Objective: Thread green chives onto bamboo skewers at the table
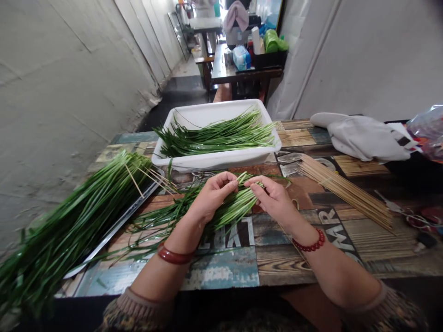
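A bunch of garlic chives (pixel 233 213) lies on the table in front of me, pale stem ends toward the right and green leaves trailing left. My left hand (pixel 217 193) is closed, thumb and forefinger pinching near the stem ends. Close beside it, my right hand (pixel 273 194) is closed too, its fingertips at the tips of the same stems. A thin wooden skewer (pixel 298 251) shows below my right wrist; whether that hand grips it is hidden. Behind the bunch stands a white plastic tub (pixel 214 161) with more chives (pixel 221 133) in it.
At left, a large heap of chives (pixel 86 203) lies on a metal tray (pixel 114 230), with several skewers (pixel 157 177) across its end. A skewer bundle (pixel 346 191) lies at right, near scissors (pixel 398 207) and a grey-white cloth item (pixel 367 136). Another table (pixel 223 69) stands behind.
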Demonstrator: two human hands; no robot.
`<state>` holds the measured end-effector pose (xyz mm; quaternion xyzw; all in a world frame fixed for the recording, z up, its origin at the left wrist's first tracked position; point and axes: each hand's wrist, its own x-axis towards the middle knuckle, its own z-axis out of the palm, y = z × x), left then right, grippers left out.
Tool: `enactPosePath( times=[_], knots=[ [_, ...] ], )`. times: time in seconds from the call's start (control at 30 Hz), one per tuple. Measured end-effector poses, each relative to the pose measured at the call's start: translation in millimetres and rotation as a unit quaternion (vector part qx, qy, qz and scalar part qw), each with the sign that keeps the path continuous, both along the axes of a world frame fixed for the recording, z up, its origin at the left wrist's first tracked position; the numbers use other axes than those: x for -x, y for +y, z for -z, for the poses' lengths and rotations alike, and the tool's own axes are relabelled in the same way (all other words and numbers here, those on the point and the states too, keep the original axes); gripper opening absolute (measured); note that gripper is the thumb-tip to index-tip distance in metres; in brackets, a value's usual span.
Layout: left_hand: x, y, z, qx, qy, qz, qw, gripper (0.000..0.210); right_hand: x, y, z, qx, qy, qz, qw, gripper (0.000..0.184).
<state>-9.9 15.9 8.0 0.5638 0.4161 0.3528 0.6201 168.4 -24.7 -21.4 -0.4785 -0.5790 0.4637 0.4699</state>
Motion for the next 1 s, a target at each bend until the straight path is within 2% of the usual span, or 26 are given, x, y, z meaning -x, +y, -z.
enactPosePath(
  times=[0.17, 0.33, 0.6, 0.8, 1.0],
  knots=[
    [-1.8, 0.7, -4.0, 0.0, -0.03, -0.01, 1.0, 0.027, -0.3, -1.1, 0.5, 0.011, 0.028, -0.004, 1.0, 0.024],
    [-9.7, -1.3, -0.2, 0.038, -0.05, -0.022, 0.998, 0.028, -0.8, 0.2, -0.4, 0.013, 0.071, 0.008, 0.997, 0.019],
    [-11.9, -2.6, 11.6, 0.066, -0.078, -0.072, 0.992, 0.026, -3.8, 2.3, -1.4, -0.018, -0.004, 0.006, 1.0, 0.021],
    [-12.3, -3.5, 11.0, 0.073, -0.102, -0.074, 0.989, 0.023, -2.0, 1.6, -3.0, -0.016, -0.007, 0.0, 1.0, 0.022],
    [-11.1, -3.5, 10.8, 0.064, -0.087, -0.079, 0.991, 0.023, -0.9, 0.6, -3.1, -0.005, -0.008, 0.007, 1.0, 0.025]
  ],
)
